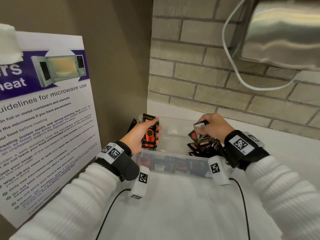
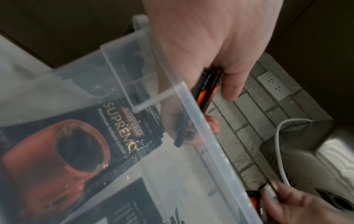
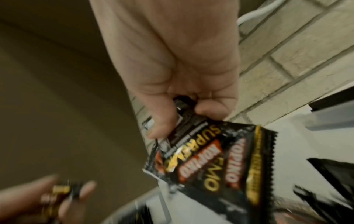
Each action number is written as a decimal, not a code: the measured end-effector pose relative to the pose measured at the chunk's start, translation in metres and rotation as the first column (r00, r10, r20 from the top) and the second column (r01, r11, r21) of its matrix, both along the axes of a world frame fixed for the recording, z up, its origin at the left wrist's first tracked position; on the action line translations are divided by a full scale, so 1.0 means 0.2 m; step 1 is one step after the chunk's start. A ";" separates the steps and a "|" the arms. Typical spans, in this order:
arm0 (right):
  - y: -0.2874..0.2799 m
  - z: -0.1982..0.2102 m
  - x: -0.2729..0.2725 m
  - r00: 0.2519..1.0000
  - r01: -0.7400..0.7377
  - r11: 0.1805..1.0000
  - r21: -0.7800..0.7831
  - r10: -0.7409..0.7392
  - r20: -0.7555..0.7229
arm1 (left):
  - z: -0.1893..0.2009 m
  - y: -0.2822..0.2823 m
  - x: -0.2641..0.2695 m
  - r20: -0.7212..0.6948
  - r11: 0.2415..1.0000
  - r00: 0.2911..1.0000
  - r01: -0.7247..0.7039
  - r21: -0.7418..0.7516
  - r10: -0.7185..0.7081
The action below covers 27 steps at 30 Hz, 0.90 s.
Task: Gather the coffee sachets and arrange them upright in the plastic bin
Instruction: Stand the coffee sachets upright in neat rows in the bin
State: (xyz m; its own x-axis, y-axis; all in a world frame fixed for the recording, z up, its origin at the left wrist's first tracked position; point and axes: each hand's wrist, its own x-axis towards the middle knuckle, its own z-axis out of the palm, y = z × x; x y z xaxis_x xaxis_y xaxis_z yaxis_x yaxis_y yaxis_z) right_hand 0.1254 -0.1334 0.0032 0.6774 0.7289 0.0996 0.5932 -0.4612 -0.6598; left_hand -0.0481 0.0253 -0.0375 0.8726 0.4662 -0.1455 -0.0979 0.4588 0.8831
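A clear plastic bin (image 1: 173,154) stands on the white counter against the corner. Black and orange coffee sachets (image 1: 166,164) stand along its near wall, and one sachet (image 2: 80,145) shows through the wall in the left wrist view. My left hand (image 1: 147,131) grips a small stack of sachets (image 1: 150,134) upright over the bin's left end. My right hand (image 1: 210,126) pinches sachets (image 3: 208,157) by their top edge above the bin's right end. More loose sachets (image 1: 203,147) lie in a heap at the right.
A microwave guidelines poster (image 1: 43,118) leans on the brown wall at left. Behind the bin is a brick wall (image 1: 199,75). A steel appliance (image 1: 285,35) with a white cable (image 1: 242,78) hangs at upper right. A wall socket (image 2: 273,86) shows in the left wrist view.
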 end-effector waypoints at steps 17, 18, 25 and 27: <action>0.29 -0.12 -0.28 0.545 0.460 0.743 0.486 0.195 -0.815 | -0.01 -0.03 -0.02 0.080 0.980 0.992 -0.114 0.164 0.102; 0.30 -0.13 -0.30 0.530 0.477 0.729 0.491 0.207 -0.822 | -0.01 -0.02 -0.01 0.095 0.979 0.985 -0.156 0.130 0.145; 0.30 -0.24 -0.33 0.629 0.366 0.802 0.473 0.161 -0.760 | -0.02 0.00 -0.01 0.119 0.941 0.935 -0.337 0.017 0.333; 0.30 -0.24 -0.33 0.632 0.297 0.829 0.474 0.201 -0.748 | -0.02 0.00 0.00 0.104 0.941 0.937 -0.338 0.035 0.333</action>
State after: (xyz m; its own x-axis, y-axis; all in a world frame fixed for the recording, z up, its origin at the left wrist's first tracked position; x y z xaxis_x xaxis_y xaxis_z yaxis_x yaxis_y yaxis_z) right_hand 0.0590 -0.0741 -0.0455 0.7164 0.6881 -0.1151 -0.2340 0.0816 -0.9688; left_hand -0.0474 0.0258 -0.0424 0.6730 0.7387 -0.0370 -0.3229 0.3385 0.8838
